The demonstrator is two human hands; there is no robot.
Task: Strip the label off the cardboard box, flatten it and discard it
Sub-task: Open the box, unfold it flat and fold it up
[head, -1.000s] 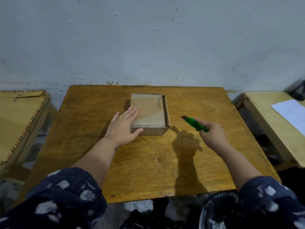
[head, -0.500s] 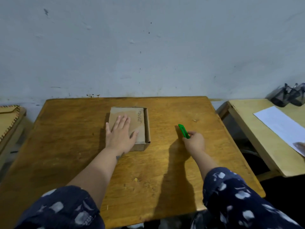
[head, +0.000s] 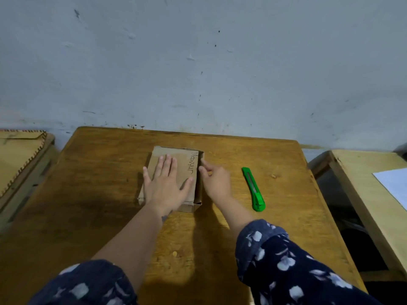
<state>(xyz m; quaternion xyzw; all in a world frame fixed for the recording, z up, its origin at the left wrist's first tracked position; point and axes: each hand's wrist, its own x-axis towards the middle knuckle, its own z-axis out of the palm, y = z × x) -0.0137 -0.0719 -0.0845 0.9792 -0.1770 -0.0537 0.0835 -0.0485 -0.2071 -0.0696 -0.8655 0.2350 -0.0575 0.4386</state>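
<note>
A small brown cardboard box lies on the wooden table, with handwriting along its right edge. My left hand rests flat on the box top, fingers straight and spread. My right hand reaches to the box's right side, its fingertips at the upper right edge; whether they pinch anything is hidden. A green utility knife lies on the table to the right of that hand, apart from it.
A wall rises right behind the table. A second light wooden table with a white sheet of paper stands at the right. At the left sits a woven brown mat on a low surface.
My right hand has laid the green knife down on the table and moved left to the box's right edge. My left hand stays flat on the box.
</note>
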